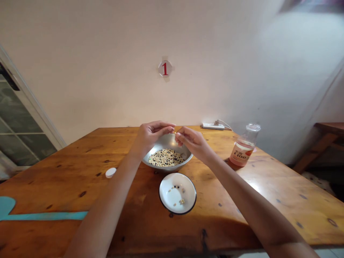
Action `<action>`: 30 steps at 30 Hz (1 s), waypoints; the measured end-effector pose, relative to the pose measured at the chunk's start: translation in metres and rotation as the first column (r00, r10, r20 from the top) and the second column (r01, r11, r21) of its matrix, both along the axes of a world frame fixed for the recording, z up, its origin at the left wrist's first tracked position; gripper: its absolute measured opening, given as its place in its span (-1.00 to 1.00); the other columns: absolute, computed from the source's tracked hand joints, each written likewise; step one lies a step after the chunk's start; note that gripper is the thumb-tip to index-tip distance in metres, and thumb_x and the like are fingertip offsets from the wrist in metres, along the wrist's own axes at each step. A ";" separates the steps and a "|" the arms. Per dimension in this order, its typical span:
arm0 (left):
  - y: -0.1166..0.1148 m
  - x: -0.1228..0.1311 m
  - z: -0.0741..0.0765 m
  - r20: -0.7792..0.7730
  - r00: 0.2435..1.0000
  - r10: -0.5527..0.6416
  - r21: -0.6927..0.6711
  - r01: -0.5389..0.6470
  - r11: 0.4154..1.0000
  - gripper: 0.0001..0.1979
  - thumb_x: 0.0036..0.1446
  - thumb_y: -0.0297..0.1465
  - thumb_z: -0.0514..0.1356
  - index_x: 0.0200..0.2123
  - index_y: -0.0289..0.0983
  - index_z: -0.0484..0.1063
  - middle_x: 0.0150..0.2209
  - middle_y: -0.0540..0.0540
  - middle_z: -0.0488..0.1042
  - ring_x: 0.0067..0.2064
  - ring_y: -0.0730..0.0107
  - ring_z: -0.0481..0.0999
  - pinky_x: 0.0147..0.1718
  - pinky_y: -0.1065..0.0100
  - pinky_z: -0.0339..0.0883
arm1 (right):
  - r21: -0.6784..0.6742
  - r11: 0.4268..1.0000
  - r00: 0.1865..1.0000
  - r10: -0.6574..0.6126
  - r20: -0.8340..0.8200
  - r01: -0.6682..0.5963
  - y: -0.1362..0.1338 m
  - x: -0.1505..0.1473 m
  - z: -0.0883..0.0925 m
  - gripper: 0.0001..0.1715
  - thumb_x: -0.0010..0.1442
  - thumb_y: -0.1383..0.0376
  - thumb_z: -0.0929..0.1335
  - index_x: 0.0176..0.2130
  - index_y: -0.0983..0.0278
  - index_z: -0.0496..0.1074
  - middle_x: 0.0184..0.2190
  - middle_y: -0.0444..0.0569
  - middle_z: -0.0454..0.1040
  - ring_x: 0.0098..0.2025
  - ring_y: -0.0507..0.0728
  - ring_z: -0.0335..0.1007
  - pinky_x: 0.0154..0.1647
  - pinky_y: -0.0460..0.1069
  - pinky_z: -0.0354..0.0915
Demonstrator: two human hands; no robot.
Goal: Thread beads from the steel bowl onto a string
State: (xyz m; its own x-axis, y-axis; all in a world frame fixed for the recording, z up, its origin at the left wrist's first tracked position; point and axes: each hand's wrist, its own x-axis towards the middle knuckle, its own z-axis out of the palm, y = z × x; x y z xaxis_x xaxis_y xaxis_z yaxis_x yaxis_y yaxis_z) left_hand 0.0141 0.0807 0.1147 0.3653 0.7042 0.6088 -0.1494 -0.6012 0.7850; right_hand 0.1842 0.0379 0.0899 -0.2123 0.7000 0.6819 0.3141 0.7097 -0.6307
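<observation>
The steel bowl (186, 156) stood on the wooden worktop (142, 222), nearer its far edge than its near one and about midway between the left and right edges; loose beans (165, 157), mostly cream with black ones mixed in, lay over its bottom. The left hand (149, 138) and the right hand (194, 140) met closely above that bowl's far side, each with thumb and fingers drawn narrow; a tiny yellowish speck showed between their fingertips, but whether either hand gripped it I could not tell.

Closer to the near edge, just in front of the steel bowl, sat a white bowl (188, 191) with a dark rim; a few pale and black beans (182, 201) were scattered inside it. Toward the right edge stood an open clear bottle (242, 152), partly filled with pinkish liquid; a white cap (110, 172) lay left of the steel bowl; a flat turquoise thing (48, 216) reached in from the left edge, its end hidden by the left forearm; a white power strip (213, 126) lay along the far edge, near the far right corner.
</observation>
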 end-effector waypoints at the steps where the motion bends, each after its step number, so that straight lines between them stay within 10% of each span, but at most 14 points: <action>1: -0.001 0.000 0.001 0.009 1.000 -0.007 -0.022 0.007 1.000 -0.84 -0.09 -0.36 0.36 -0.35 -0.23 0.58 -0.38 -0.04 0.60 -0.32 0.47 0.55 -0.28 0.47 0.41 | -0.001 1.000 1.000 -0.001 0.001 0.001 -0.001 0.000 0.000 -0.68 0.25 0.12 0.25 -0.44 0.28 0.28 -0.53 -0.13 0.33 -0.49 -0.02 0.24 -0.45 -0.08 0.18; 13: -0.008 -0.004 0.005 -0.022 0.978 -0.207 -0.091 0.204 0.975 -0.89 -0.06 -0.37 0.35 -0.40 -0.24 0.56 -0.38 -0.02 0.58 -0.39 0.52 0.51 -0.35 0.49 0.37 | -0.022 0.999 0.997 0.028 0.075 -0.026 -0.011 -0.002 0.006 -0.69 0.25 0.15 0.25 -0.42 0.29 0.33 -0.49 -0.10 0.38 -0.46 -0.02 0.27 -0.44 -0.09 0.18; 30: -0.008 -0.005 0.004 -0.103 0.978 -0.182 -0.075 0.175 0.982 -0.92 -0.01 -0.36 0.31 -0.39 -0.21 0.55 -0.38 -0.01 0.58 -0.36 0.44 0.54 -0.34 0.42 0.40 | -0.063 0.998 0.997 0.007 0.079 -0.002 -0.009 0.001 0.007 -0.69 0.21 0.10 0.30 -0.39 0.30 0.38 -0.50 -0.12 0.37 -0.46 -0.03 0.28 -0.44 -0.10 0.19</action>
